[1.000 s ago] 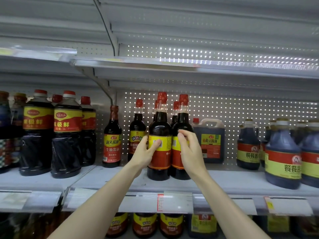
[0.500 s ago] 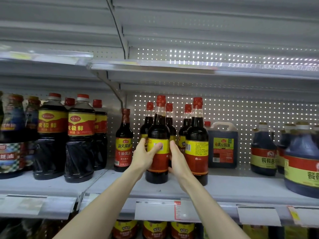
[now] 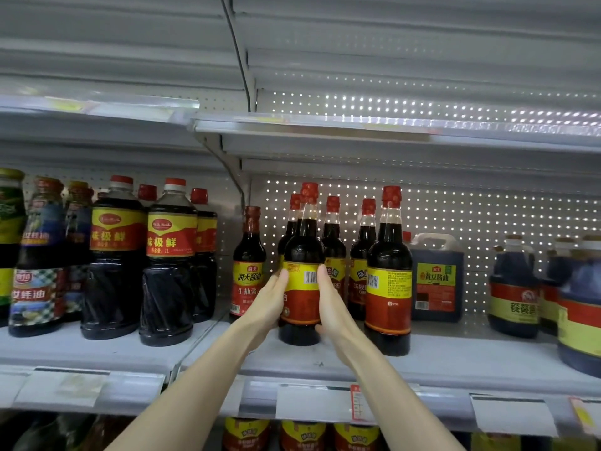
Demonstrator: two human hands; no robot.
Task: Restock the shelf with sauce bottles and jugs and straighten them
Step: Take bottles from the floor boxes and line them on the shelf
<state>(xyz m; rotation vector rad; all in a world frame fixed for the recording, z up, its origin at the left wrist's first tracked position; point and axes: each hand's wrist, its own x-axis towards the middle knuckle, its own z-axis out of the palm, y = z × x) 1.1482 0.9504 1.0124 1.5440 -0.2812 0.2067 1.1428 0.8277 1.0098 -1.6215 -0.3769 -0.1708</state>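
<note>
A dark sauce bottle with a red cap and a yellow-and-red label stands upright at the front of the middle shelf. My left hand grips its left side and my right hand grips its right side, thumbs on the label. The label's barcode faces me. A matching bottle stands just to the right, apart from my hands. Several more of these bottles stand in a row behind. A smaller bottle is to the left.
Large dark bottles fill the left bay. A square jug and round jugs stand to the right. The upper shelf's edge hangs close above the caps. Price-tag rails run along the shelf front.
My right hand left the right-hand bottle and came onto the left one beside my left hand. That bottle has turned, so its barcode now shows.
</note>
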